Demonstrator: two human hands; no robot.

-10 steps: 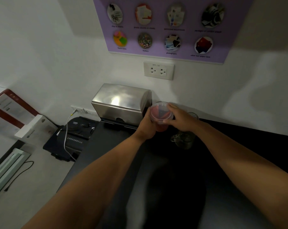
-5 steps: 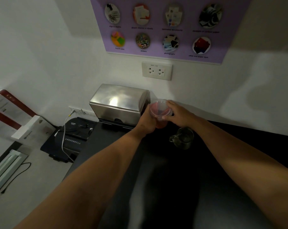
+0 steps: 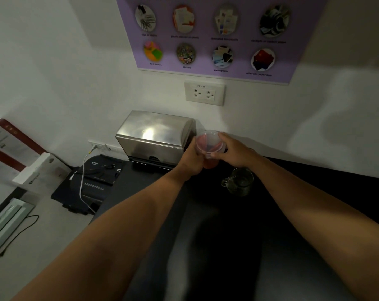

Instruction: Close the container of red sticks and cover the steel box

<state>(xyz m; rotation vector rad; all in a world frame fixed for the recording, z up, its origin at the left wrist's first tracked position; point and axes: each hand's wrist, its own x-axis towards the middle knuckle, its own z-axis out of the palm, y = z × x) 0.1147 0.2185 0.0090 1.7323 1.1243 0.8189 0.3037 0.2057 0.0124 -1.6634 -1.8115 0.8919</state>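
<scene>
A round clear plastic container of red sticks (image 3: 207, 146) stands at the back of the black counter, just right of the steel box (image 3: 156, 137). My left hand (image 3: 191, 159) wraps around the container's left side. My right hand (image 3: 233, 151) presses on the clear lid at its right rim, thumb at the front edge. The lid sits on top of the container; red sticks show through it. The steel box has its shiny cover down over the top.
A small glass mug (image 3: 238, 181) stands on the black counter (image 3: 216, 246) just under my right forearm. Left of the counter, lower down, sit a black shredder (image 3: 93, 183) with a white cable, a white box (image 3: 40, 170) and a laminator (image 3: 6, 220). A wall socket (image 3: 204, 93) is above.
The view has drifted a little; my hands and the container have stayed in nearly the same spot beside the steel box, with my right hand still on the lid.
</scene>
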